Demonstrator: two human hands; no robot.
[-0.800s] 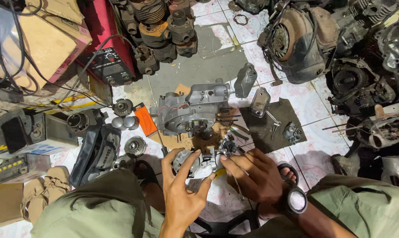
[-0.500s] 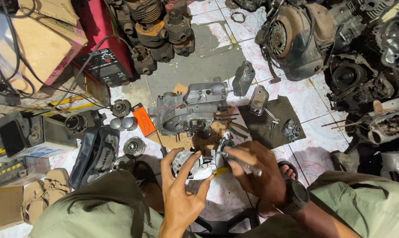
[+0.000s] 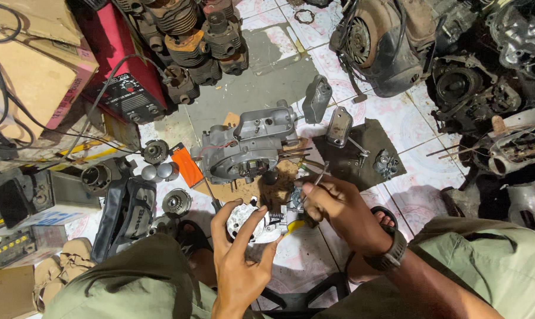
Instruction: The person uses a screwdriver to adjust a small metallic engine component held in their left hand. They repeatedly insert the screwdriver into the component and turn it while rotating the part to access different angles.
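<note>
Engine casing [image 3: 249, 145] just beyond hands — grey cloth [image 3: 362, 155] beside.

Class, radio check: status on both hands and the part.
Left hand gripping round metal part. Right hand holding thin tool at it. Engine casing just beyond.

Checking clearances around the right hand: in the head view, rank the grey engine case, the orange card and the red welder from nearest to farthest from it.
From the right hand:
1. Grey engine case, just up-left of it.
2. Orange card, further left, beside the case.
3. Red welder, far upper left.
</note>
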